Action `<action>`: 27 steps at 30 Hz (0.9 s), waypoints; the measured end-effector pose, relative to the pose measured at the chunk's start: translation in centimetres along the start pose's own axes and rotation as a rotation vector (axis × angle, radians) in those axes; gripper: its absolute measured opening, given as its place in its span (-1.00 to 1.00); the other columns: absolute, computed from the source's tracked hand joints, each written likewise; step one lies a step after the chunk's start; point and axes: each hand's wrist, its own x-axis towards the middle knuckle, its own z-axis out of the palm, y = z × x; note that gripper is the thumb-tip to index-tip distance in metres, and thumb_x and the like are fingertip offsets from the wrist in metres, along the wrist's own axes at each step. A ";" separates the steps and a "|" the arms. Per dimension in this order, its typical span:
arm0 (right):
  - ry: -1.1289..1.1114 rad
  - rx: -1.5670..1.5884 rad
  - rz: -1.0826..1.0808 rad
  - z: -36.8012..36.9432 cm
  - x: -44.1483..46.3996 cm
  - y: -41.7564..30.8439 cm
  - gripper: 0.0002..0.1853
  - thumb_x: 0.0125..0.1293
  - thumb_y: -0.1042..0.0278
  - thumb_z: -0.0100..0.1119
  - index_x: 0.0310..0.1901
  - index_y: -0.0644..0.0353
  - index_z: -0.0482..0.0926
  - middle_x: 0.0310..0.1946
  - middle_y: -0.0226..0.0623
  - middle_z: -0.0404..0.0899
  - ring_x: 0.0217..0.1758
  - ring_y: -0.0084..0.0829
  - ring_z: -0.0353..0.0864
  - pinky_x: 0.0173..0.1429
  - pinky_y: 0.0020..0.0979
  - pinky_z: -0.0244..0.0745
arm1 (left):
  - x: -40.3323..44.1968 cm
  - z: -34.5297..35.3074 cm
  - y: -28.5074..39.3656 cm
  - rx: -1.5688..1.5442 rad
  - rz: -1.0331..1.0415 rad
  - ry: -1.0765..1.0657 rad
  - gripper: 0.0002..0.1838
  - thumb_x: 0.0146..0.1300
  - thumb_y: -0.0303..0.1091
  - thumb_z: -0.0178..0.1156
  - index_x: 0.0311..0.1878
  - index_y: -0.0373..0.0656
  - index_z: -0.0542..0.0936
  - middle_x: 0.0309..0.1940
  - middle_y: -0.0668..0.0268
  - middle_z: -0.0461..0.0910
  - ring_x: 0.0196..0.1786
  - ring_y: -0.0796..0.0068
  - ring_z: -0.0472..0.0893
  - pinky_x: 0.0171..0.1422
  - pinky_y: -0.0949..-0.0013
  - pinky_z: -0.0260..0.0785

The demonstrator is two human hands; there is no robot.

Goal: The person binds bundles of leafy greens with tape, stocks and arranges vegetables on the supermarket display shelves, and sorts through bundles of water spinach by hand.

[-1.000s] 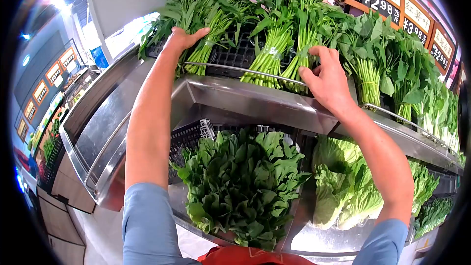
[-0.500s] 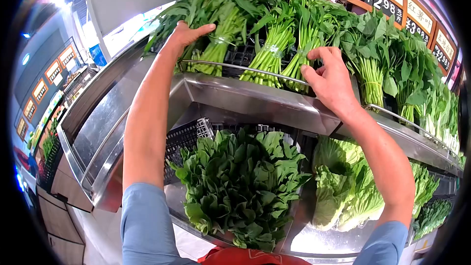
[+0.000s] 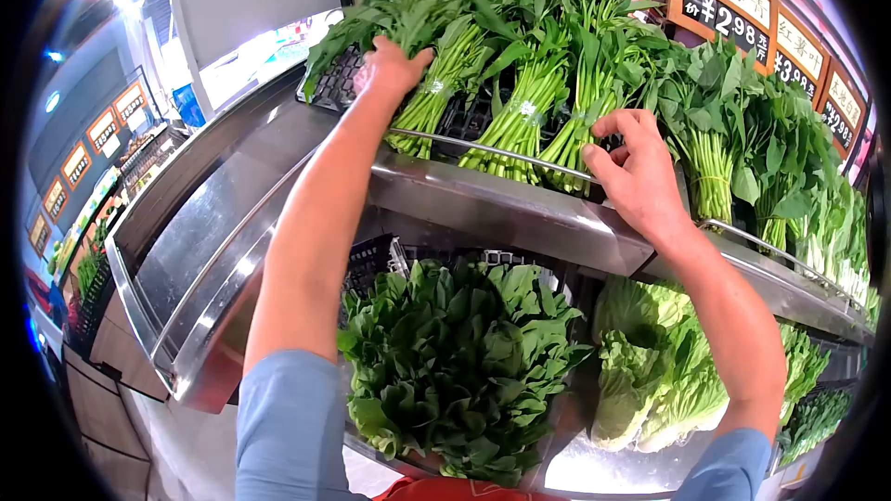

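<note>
My left hand [image 3: 390, 70] is at the left side of the leftmost bunch of water spinach [image 3: 434, 97], curled against its leaves and stems with the thumb showing. Leaves hide some of its fingers. Clear tape binds the stems. A second bunch of water spinach [image 3: 520, 116] lies in the middle, and a third [image 3: 583, 102] to its right. Beside the third bunch's stem ends is my right hand [image 3: 640, 167], its thumb and bent fingers apart with nothing between them. All three bunches rest on a black crate [image 3: 331, 83] behind a thin metal rail [image 3: 492, 150].
Below the steel ledge [image 3: 510, 199] sit dark leafy greens [image 3: 455, 362] and pale lettuce [image 3: 664, 376]. More tied greens [image 3: 710, 148] stand to the right under price signs [image 3: 724, 0]. A steel side panel [image 3: 223, 186] slopes away at left.
My left hand has shifted right along with the leftmost leaves, uncovering black crate at the left. My right hand stays near the third bunch. The whole view has moved slightly.
</note>
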 end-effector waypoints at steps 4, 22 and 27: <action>0.022 0.014 -0.024 0.2 -0.1 0.3 -0.71 0.22 0.30 0.26 -0.11 0.31 0.54 -0.11 -0.15 0.44 -0.39 -0.35 0.61 -0.14 -0.27 0.54 | 3.6 0.1 -2.6 -0.093 0.148 -0.098 0.35 -0.04 0.51 0.30 0.51 -0.41 0.00 0.36 -0.23 0.33 0.39 -0.05 0.42 0.39 -0.04 0.32; 0.049 -0.054 -0.030 0.0 -0.1 0.1 -0.73 0.22 0.26 0.25 -0.16 0.27 0.55 -0.13 -0.08 0.46 -0.34 -0.19 0.61 -0.11 -0.17 0.53 | 1.9 -6.7 -4.2 -0.350 0.253 -0.170 -0.46 -0.14 -0.24 0.45 -0.08 -0.38 0.62 -0.23 0.03 0.69 -0.25 0.26 0.68 -0.08 0.28 0.54; 0.069 -0.065 -0.079 0.4 -0.2 0.8 -0.72 0.21 0.25 0.24 -0.16 0.28 0.55 -0.12 -0.03 0.45 -0.22 -0.03 0.58 -0.05 -0.11 0.52 | -2.4 -10.6 -1.3 -0.684 0.224 -0.260 -0.60 -0.03 -0.46 0.39 -0.13 -0.35 0.47 -0.40 0.13 0.66 -0.45 0.35 0.65 -0.35 0.32 0.53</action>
